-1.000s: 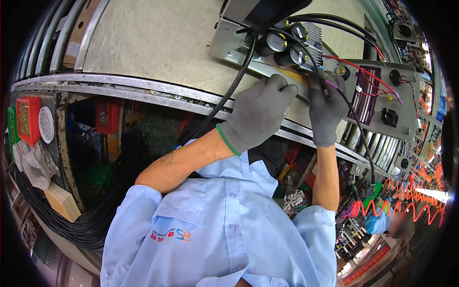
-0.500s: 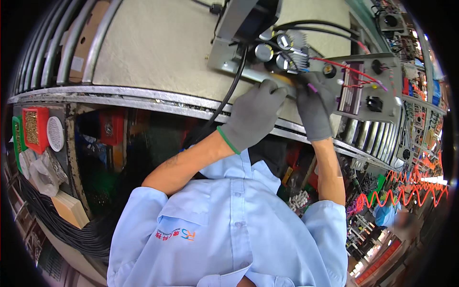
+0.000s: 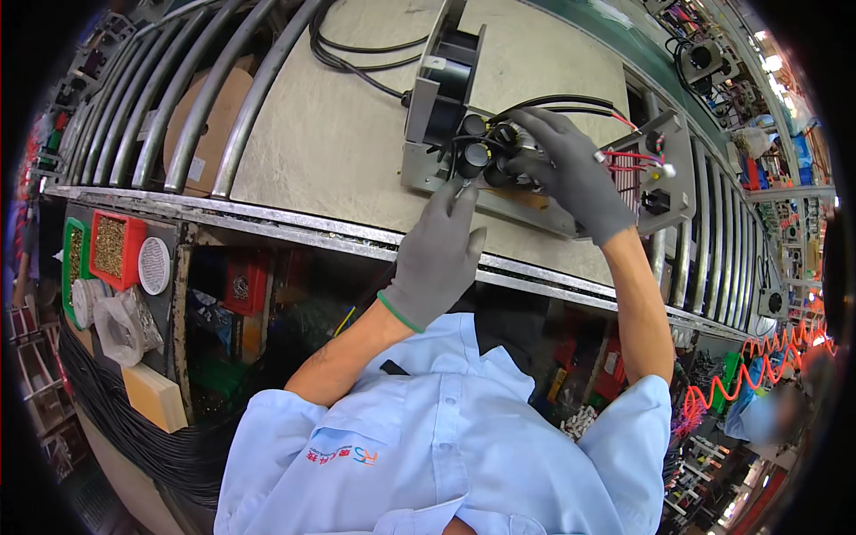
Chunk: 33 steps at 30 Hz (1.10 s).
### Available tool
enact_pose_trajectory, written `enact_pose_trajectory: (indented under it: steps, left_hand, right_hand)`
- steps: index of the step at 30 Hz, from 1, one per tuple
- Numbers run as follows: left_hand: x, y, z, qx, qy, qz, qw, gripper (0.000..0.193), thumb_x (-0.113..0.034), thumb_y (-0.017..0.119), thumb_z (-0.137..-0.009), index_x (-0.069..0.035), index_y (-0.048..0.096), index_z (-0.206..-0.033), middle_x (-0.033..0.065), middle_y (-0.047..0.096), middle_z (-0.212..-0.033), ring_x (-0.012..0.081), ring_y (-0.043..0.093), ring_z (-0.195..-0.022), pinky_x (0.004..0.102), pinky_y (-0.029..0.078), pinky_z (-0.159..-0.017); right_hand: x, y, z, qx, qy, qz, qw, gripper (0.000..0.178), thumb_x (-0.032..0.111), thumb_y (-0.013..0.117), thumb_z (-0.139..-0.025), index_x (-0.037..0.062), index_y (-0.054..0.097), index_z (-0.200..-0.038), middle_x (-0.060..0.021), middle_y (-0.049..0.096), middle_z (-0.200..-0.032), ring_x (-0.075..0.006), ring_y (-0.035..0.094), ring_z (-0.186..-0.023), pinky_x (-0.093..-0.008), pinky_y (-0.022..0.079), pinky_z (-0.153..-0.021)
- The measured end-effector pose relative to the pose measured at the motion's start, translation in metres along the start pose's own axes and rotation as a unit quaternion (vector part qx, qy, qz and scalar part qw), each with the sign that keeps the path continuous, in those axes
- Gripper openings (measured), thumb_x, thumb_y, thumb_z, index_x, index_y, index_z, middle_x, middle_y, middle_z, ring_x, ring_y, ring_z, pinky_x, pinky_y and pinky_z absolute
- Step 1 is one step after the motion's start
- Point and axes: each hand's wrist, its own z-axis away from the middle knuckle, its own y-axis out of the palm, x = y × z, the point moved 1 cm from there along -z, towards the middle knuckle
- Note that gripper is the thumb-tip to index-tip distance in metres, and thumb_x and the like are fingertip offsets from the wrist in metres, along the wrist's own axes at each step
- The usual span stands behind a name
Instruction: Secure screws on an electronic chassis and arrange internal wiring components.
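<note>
Metal chassis [image 3: 521, 212]: stiff, probably heavy, fragile inside

Left grip [image 3: 437, 257] is at its front edge; fingertips pinching or not, I cannot tell. It rests along the worktop's [image 3: 330, 134] near side. Right grip [image 3: 578, 176], fingers spread apart, reaches over round capacitors [image 3: 473, 159] that could bend easily. Its left end plate [image 3: 419, 165] seems the safest hold.

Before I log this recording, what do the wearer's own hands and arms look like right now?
The left hand wears a grey fabric work glove with a green band at the wrist. The right hand wears a grey glove too, with no green edge showing. Light blue shirt sleeves end near the elbows, leaving both forearms bare.
</note>
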Motion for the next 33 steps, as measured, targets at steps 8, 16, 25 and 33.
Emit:
enact_pose_trajectory:
  steps: [8,16,25,33]
  left_hand:
    - [-0.003,0.006,-0.065,0.002,0.018,-0.162,0.987,0.063,-0.009,0.061,-0.089,-0.011,0.043,-0.149,0.0146,0.066,-0.095,0.0352,0.068,-0.084,0.0484,0.054,-0.068]
    - [0.001,0.001,-0.008,-0.021,0.016,-0.124,0.992,0.036,-0.014,0.065,-0.09,-0.005,0.065,-0.125,0.0146,0.062,-0.096,0.032,0.066,-0.087,0.0458,0.055,-0.069]
    - [0.0,0.015,0.001,-0.02,0.039,-0.157,0.987,0.043,-0.019,0.071,-0.088,-0.001,0.062,-0.125,0.0186,0.061,-0.121,0.0371,0.062,-0.105,0.0453,0.055,-0.085]
    - [0.002,0.022,-0.003,-0.114,0.061,-0.075,0.989,0.052,-0.02,0.075,-0.087,0.001,0.054,-0.129,0.0245,0.06,-0.125,0.0404,0.068,-0.091,0.0446,0.058,-0.076]
  right_hand:
    - [-0.002,-0.003,-0.013,0.145,-0.013,-0.002,0.989,0.037,0.02,0.07,-0.083,0.0012,0.071,-0.115,-0.0177,0.067,-0.126,-0.0386,0.06,-0.118,-0.0445,0.05,-0.104]
    - [0.0,0.011,-0.012,-0.015,-0.113,0.176,0.978,0.073,0.022,0.085,-0.068,0.0062,0.059,-0.134,-0.015,0.058,-0.142,-0.0354,0.051,-0.135,-0.0507,0.048,-0.105]
    - [-0.015,0.032,-0.042,0.126,-0.035,0.249,0.96,0.073,0.043,0.083,-0.059,0.0022,0.063,-0.116,-0.0148,0.066,-0.105,-0.0346,0.063,-0.102,-0.045,0.055,-0.085]
    - [0.016,0.014,-0.036,0.005,-0.01,0.322,0.947,0.062,0.036,0.08,-0.061,0.0076,0.063,-0.114,-0.012,0.065,-0.105,-0.0308,0.062,-0.104,-0.0451,0.05,-0.08]
